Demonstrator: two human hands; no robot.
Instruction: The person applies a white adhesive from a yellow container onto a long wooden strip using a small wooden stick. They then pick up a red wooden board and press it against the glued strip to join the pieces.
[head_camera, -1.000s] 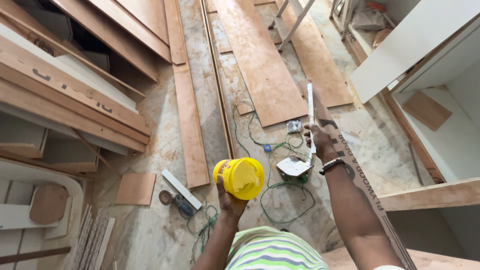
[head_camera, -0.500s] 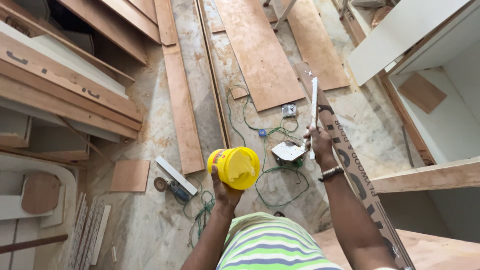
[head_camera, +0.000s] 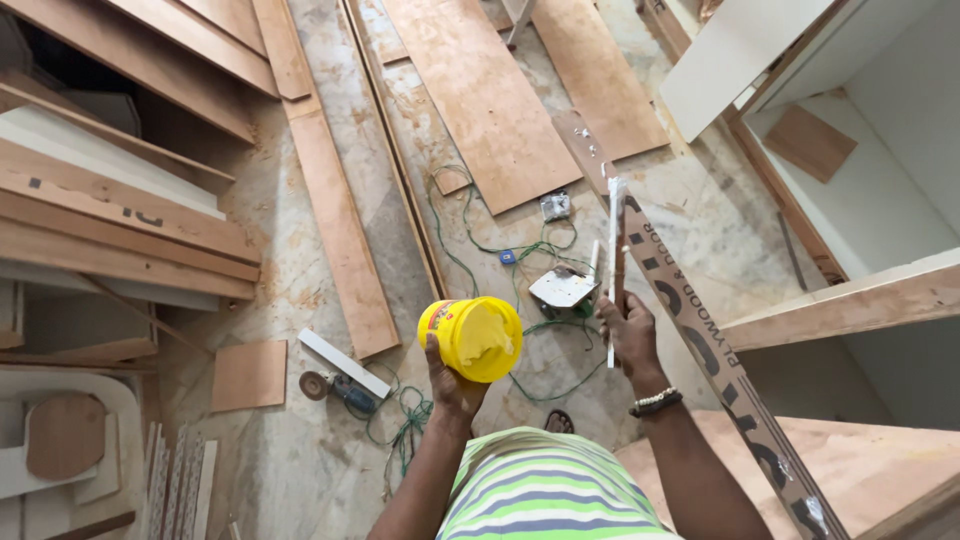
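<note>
My left hand holds an open yellow tub from below; thick yellow paste fills it. My right hand, with a bead bracelet at the wrist, is closed around a thin white strip together with a darker stick, both held upright. Just to the right of that hand runs the edge of a long plywood board with black print. A striped green shirt shows at the bottom of the view.
Below lie plywood boards, a long plank, a green cable, a metal power tool, an angle grinder and a small square offcut. Stacked boards stand left; a white cabinet stands right.
The view has shifted, so the floor pieces sit lower and nearer. Both hands keep their hold; the tub and the strip stay in about the same place.
</note>
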